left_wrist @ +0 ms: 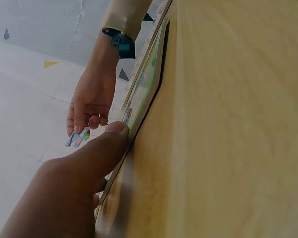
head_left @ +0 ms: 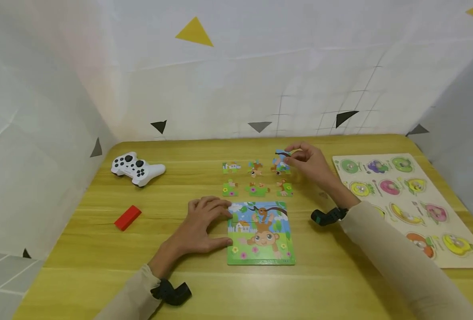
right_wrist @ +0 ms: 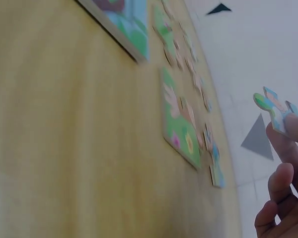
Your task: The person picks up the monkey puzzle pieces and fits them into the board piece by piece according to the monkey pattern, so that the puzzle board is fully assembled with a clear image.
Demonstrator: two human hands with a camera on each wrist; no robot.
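My right hand (head_left: 311,165) pinches a puzzle piece (right_wrist: 273,110) between thumb and fingertips, raised off the table; blue with a dark branch shows on it in the head view. Below it in that view lies another piece with part of a monkey (head_left: 280,168). More loose pieces, among them a green flower piece (head_left: 230,188) and a house piece (head_left: 230,167), lie in two rows behind the puzzle board (head_left: 260,249), which shows a hanging monkey. My left hand (head_left: 200,226) rests at the board's left side, thumb (left_wrist: 116,134) and fingertips touching its edge.
A white game controller (head_left: 136,170) lies at the back left, with a red block (head_left: 127,218) in front of it. On the right a wooden fruit board (head_left: 372,180) lies partly under my right forearm. A patterned cloth (head_left: 220,89) hangs behind the table.
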